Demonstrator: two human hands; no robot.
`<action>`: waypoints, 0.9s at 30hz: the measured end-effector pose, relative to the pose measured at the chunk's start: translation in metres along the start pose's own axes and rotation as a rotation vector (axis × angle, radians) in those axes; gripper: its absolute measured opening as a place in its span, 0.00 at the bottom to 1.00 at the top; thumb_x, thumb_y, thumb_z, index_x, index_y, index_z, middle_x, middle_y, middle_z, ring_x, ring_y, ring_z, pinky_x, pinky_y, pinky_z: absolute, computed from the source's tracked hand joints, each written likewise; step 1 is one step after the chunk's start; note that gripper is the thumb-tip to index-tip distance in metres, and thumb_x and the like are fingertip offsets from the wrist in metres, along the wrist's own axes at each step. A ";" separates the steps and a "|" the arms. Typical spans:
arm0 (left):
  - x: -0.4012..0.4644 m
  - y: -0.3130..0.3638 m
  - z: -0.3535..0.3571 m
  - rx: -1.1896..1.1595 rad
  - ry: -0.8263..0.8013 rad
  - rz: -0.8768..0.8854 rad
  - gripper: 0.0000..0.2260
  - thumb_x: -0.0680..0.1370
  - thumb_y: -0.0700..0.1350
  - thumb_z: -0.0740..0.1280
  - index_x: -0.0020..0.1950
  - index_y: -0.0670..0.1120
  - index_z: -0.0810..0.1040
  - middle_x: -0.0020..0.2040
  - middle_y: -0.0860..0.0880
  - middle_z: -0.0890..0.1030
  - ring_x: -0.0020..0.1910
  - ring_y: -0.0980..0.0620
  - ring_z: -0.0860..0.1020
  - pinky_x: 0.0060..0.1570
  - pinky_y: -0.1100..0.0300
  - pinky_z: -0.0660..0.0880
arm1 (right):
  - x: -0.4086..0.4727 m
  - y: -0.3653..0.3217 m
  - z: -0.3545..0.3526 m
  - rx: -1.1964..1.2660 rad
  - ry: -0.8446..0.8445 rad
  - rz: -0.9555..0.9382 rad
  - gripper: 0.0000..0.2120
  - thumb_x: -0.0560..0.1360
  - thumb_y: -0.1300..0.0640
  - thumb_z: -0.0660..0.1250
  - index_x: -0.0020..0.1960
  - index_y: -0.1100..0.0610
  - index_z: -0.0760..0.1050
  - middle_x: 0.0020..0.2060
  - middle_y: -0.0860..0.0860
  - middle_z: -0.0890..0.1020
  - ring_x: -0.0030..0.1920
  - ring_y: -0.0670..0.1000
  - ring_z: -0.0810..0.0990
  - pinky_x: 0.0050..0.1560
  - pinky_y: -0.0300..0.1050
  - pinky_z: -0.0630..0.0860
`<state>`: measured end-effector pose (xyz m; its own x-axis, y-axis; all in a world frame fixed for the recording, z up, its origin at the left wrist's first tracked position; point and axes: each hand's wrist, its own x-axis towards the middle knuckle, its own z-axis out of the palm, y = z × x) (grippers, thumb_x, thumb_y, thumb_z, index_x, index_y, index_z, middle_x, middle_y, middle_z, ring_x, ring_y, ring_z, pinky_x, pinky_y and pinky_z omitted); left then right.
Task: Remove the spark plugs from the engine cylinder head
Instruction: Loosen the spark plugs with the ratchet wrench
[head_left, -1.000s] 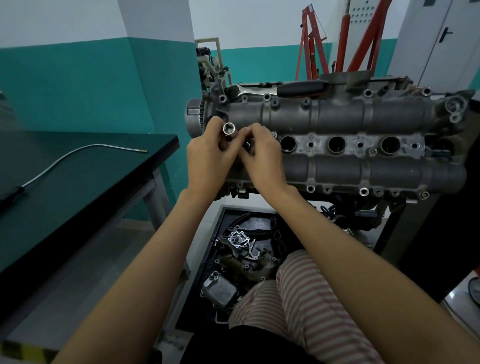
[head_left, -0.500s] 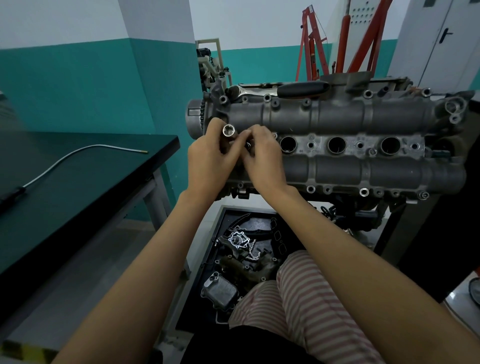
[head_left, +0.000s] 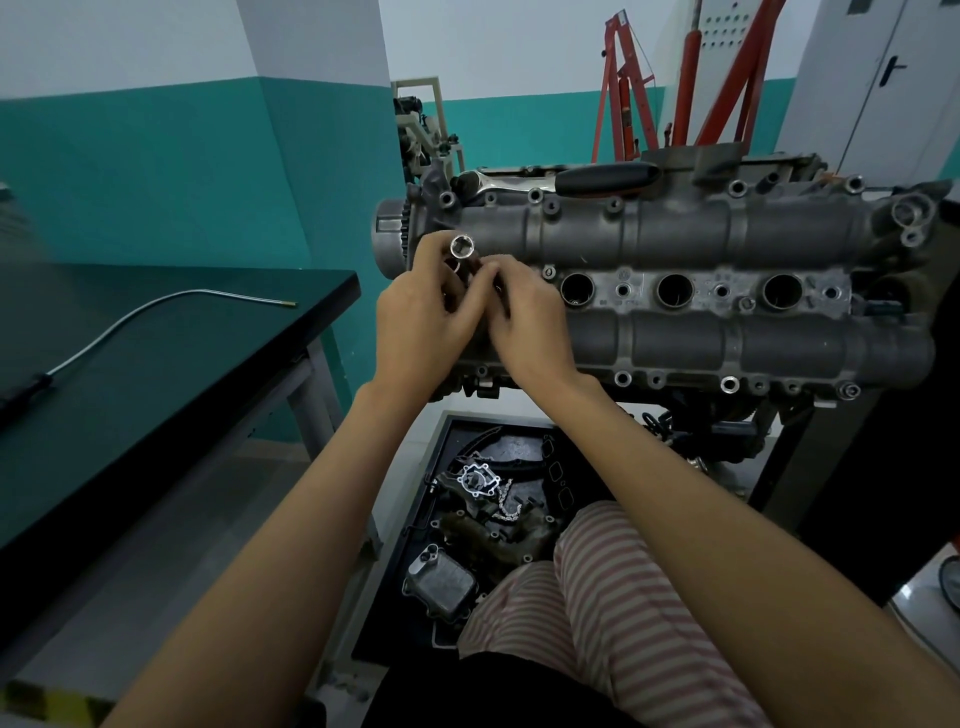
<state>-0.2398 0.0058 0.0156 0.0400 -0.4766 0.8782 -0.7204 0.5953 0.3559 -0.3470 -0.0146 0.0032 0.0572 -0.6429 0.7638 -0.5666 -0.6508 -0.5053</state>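
hands (head_left: 475, 317) – 2 | socket (head_left: 462, 246) – 1 | open plug wells (head_left: 674, 289) – 3

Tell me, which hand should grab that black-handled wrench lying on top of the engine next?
Probably the right hand. The ratchet wrench lies on the cylinder head, up and to that hand's side, and the left hand grips the socket.

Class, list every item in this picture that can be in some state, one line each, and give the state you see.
left hand: grips the socket
right hand: fingers curled at the socket's lower part
socket: held up, open end toward the camera
three plug wells: uncovered, dark inside
fourth well: hidden behind the hands
ratchet: lying on the cylinder head, unheld
flexible wand: lying on the bench
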 end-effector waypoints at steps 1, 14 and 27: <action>0.000 -0.001 -0.001 0.013 0.000 0.017 0.11 0.77 0.47 0.65 0.52 0.40 0.76 0.27 0.55 0.70 0.23 0.56 0.65 0.27 0.65 0.63 | -0.001 0.000 -0.001 -0.003 -0.012 -0.014 0.12 0.76 0.65 0.60 0.58 0.62 0.74 0.50 0.56 0.80 0.49 0.54 0.78 0.49 0.48 0.74; 0.000 -0.001 0.001 0.018 0.029 0.025 0.10 0.77 0.45 0.64 0.52 0.40 0.76 0.26 0.56 0.69 0.23 0.57 0.65 0.27 0.64 0.60 | -0.002 -0.002 -0.001 0.011 -0.001 -0.003 0.14 0.76 0.63 0.61 0.62 0.61 0.69 0.52 0.55 0.80 0.49 0.55 0.79 0.48 0.49 0.75; 0.001 -0.003 0.003 -0.007 0.032 0.023 0.10 0.77 0.45 0.65 0.54 0.40 0.76 0.28 0.51 0.74 0.24 0.56 0.69 0.27 0.63 0.66 | -0.003 0.002 0.001 -0.010 0.013 -0.033 0.12 0.76 0.65 0.61 0.59 0.62 0.74 0.50 0.56 0.80 0.49 0.54 0.78 0.48 0.40 0.71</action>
<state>-0.2396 0.0018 0.0140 0.0461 -0.4416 0.8960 -0.7165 0.6103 0.3377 -0.3476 -0.0142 0.0002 0.0651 -0.6158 0.7852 -0.5730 -0.6673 -0.4758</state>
